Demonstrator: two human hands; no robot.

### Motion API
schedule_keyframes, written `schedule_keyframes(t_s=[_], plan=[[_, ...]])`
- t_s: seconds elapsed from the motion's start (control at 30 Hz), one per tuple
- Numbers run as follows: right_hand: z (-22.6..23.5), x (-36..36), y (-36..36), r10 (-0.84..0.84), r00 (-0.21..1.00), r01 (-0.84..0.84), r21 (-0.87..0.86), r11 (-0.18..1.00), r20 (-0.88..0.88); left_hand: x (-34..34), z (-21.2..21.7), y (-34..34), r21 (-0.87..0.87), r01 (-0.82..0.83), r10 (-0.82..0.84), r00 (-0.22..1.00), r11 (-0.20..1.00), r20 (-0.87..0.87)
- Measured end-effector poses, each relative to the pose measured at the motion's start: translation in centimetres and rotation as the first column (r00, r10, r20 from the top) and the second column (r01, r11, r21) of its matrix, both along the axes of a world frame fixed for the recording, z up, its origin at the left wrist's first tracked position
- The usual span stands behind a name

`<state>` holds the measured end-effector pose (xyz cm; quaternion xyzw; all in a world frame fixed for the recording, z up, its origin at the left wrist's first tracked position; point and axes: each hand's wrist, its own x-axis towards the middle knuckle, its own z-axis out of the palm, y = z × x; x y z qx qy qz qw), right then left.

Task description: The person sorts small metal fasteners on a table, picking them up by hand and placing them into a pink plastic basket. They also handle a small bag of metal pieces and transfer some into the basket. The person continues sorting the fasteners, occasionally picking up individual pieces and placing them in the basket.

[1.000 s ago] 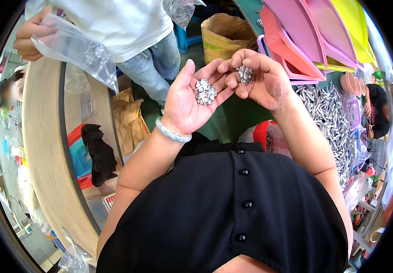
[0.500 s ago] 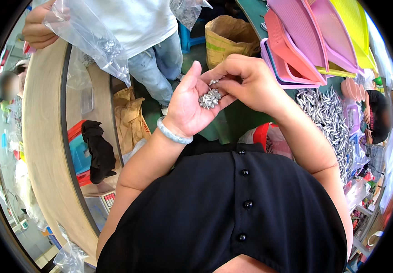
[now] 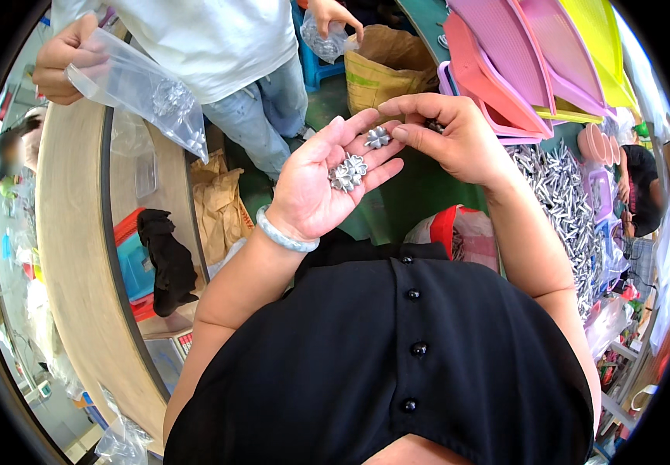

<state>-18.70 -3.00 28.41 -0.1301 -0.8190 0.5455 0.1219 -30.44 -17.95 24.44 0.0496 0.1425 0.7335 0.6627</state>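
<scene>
Now we bear silvery flower-shaped metal pieces [image 3: 347,173] on spread-fingered left hand [image 3: 315,186]; right hand [image 3: 459,143] curls fingers, grip unclear

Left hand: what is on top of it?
The left hand bears a cluster of silvery flower pieces on its palm and a separate piece on its fingers. Skin beneath is hidden.

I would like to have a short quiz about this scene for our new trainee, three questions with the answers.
1. True or false: the left hand is open with its palm up.
2. What colour are the flower-shaped pieces on it? a) gold b) silver c) green
3. Fill in: the pale bracelet goes around the person's ____ wrist.

Key: 1. True. 2. b. 3. Left.
</scene>
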Motion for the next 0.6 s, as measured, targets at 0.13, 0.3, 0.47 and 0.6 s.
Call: schedule_keyframes(t_s=[0.13,0.3,0.47,0.6], plan=[[0.1,-0.1,0.1,0.031,0.999,-0.029,-0.068,0.997,0.025,0.0,0.0,0.0,-0.012,0.030,-0.030,0.999,0.999,-0.021],[1.3,-0.5,0.3,0.057,0.975,-0.029,-0.129,0.991,0.215,-0.4,-0.6,-0.3,0.072,0.094,-0.095,0.995,0.993,0.008],[0.4,-0.7,-0.6,0.075,0.992,-0.073,-0.025,0.997,0.106,-0.4,-0.6,-0.6,0.012,0.075,-0.075,0.997,0.997,0.012],[0.5,-0.9,-0.8,0.014,0.997,-0.003,-0.139,0.990,0.075,-0.5,-0.9,-0.8,0.048,0.055,-0.058,0.997,0.997,0.044]])
